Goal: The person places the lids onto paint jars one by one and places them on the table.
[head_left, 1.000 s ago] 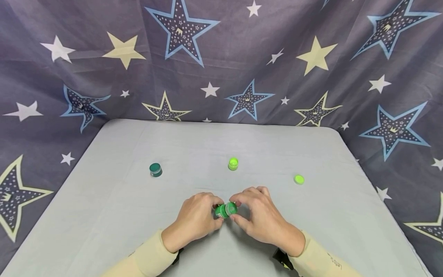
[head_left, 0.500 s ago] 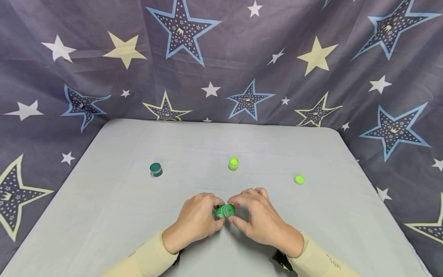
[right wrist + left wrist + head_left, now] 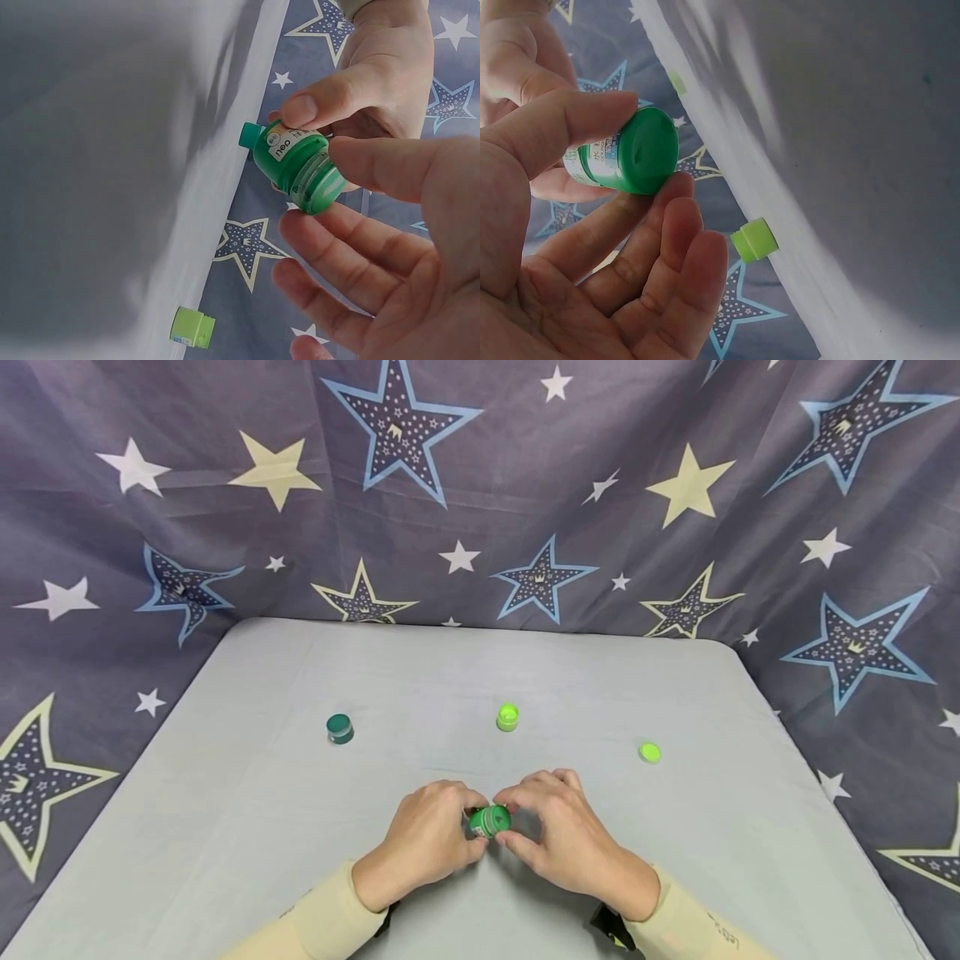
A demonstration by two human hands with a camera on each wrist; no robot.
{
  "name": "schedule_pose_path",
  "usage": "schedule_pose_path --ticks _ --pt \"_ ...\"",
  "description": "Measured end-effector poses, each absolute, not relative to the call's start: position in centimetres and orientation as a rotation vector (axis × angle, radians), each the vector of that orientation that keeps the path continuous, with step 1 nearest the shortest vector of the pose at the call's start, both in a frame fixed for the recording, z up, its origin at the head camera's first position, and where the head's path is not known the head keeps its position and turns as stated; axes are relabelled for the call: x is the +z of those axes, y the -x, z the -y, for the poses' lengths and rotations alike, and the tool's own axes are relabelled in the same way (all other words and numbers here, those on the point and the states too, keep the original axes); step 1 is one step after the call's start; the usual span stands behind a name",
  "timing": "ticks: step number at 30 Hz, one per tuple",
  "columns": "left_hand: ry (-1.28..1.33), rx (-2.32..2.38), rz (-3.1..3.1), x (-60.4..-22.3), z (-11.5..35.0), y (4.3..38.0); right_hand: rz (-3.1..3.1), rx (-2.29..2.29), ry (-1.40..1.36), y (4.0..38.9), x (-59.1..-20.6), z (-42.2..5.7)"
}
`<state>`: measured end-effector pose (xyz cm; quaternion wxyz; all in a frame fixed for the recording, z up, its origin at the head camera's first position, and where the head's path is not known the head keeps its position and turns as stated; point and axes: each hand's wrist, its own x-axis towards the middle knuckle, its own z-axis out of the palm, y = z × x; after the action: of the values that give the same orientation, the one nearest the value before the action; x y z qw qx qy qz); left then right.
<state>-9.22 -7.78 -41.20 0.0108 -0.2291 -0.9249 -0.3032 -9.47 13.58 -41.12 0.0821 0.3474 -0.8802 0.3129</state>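
Both hands meet over the near middle of the table in the head view, around a small green paint jar point(image 3: 480, 823). My left hand point(image 3: 427, 828) grips the jar's body between thumb and fingers; its green base point(image 3: 654, 154) faces the left wrist camera. With thumb and fingertips, my right hand point(image 3: 562, 831) pinches the jar's lid point(image 3: 321, 189), which sits against the mouth of the jar. A printed label point(image 3: 292, 142) shows on the body in the right wrist view. The jar is tilted on its side, lid end to the right.
Farther back on the pale table point(image 3: 420, 668) stand a dark green lidded jar point(image 3: 340, 729) at left and a lime green jar point(image 3: 507, 718) without its lid at centre. A lime lid point(image 3: 649, 752) lies to the right. A star-patterned curtain point(image 3: 480, 485) surrounds the table.
A second ago the lid was slightly apart from the jar's mouth and angled; my right hand has moved it left onto the jar. The other jars and the lime lid have stayed put.
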Motion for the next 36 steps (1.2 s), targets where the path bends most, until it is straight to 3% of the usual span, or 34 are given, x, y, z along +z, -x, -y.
schedule_pose_path --ticks 36 --pt "0.733 -0.963 2.866 -41.24 7.39 9.23 2.599 0.849 -0.958 9.7 -41.53 -13.43"
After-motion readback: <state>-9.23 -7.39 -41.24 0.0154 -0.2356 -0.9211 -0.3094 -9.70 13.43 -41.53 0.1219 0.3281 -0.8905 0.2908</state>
